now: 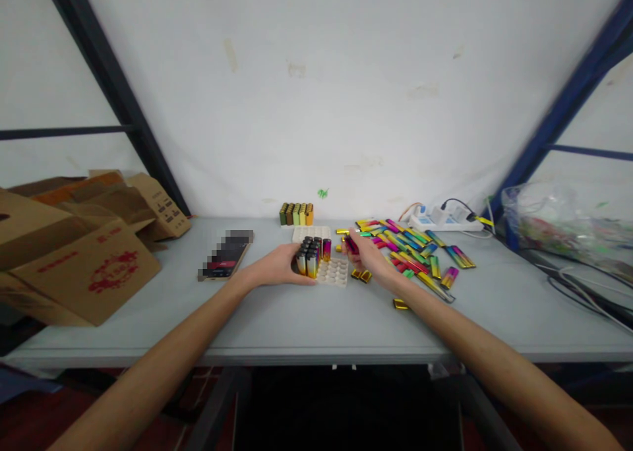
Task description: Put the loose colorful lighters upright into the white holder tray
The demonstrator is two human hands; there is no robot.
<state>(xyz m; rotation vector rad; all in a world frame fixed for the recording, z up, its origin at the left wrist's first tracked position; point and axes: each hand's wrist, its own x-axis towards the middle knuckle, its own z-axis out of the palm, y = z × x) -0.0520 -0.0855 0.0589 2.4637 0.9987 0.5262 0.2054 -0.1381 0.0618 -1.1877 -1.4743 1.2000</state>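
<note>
My left hand (281,265) is curled around the left end of a white tray (333,273) with round holes. Several lighters (310,266) with black tops and shiny, multicoloured bodies stand upright in that end; the holes at the right are bare. My right hand (368,254) is closed around a dark red lighter (351,242), just right of the tray and apart from it. Its fingers partly hide the lighter. Beside this hand, many shiny lighters (420,264) in rainbow colours lie loose in a heap.
Behind the tray are another white tray (316,232) and a block of upright lighters (297,213) near the wall. A phone (227,254) lies at left, beyond it cardboard boxes (84,266). A power strip (445,220), cables and a plastic bag (568,223) are at right.
</note>
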